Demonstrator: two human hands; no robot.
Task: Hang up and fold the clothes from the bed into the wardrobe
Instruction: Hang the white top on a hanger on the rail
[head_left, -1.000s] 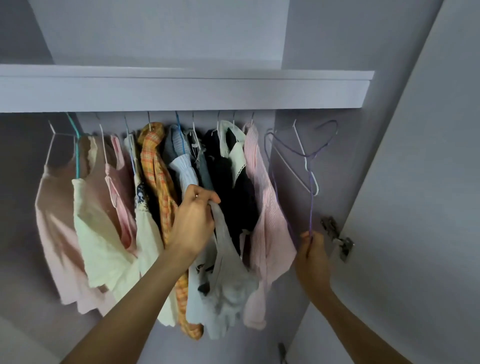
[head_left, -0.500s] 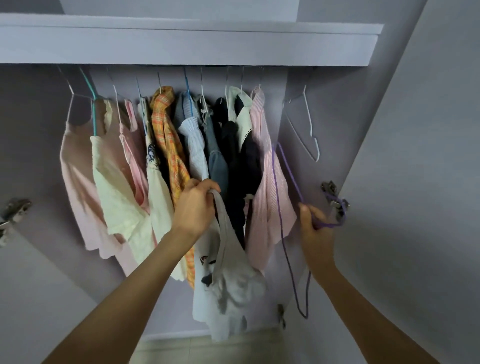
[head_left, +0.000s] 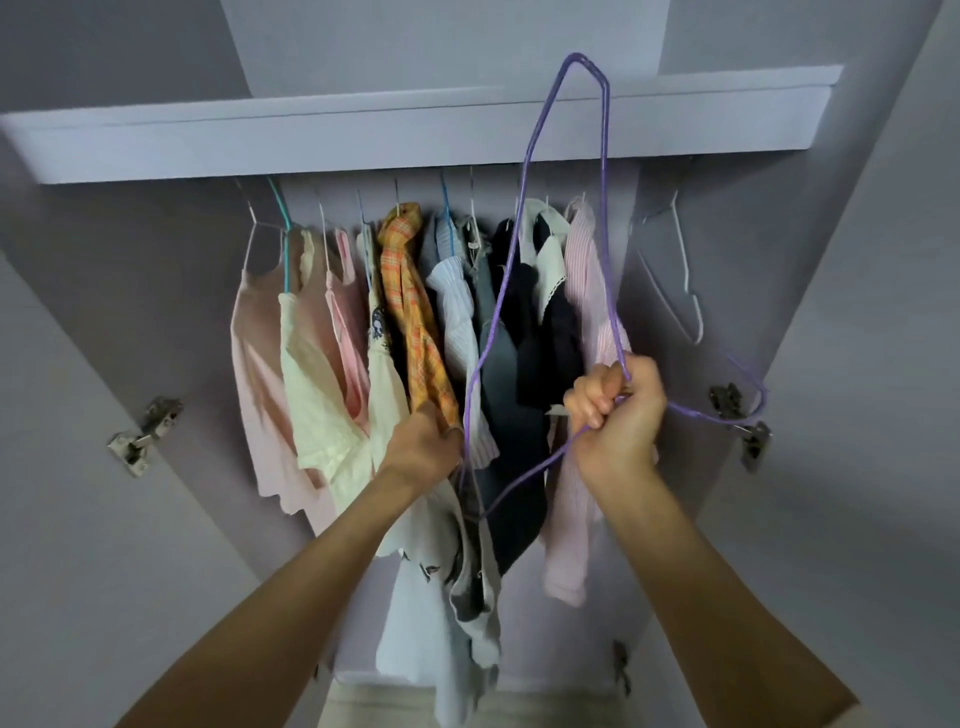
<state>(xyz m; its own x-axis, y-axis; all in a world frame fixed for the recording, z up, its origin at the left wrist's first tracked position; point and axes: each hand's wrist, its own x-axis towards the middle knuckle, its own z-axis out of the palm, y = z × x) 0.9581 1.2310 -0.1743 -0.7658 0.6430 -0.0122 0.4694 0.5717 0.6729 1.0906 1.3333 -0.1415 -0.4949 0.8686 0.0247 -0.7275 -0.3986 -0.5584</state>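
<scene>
**Holding a purple hanger up at the wardrobe**

Right hand (head_left: 615, 415) fingers curled round a thin purple wire hanger (head_left: 602, 208), long axis upright, corner pointing up past the shelf (head_left: 260, 140). Left hand (head_left: 423, 444) grips a pale grey garment (head_left: 457, 597) dangling below.

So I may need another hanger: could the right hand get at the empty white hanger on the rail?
Probably not yet: the white hanger hangs free with nothing in front, but the right hand grips the purple hanger.

A row of hung clothes (head_left: 410, 322) fills the wardrobe (head_left: 156, 270) below its shelf (head_left: 363, 140).
</scene>
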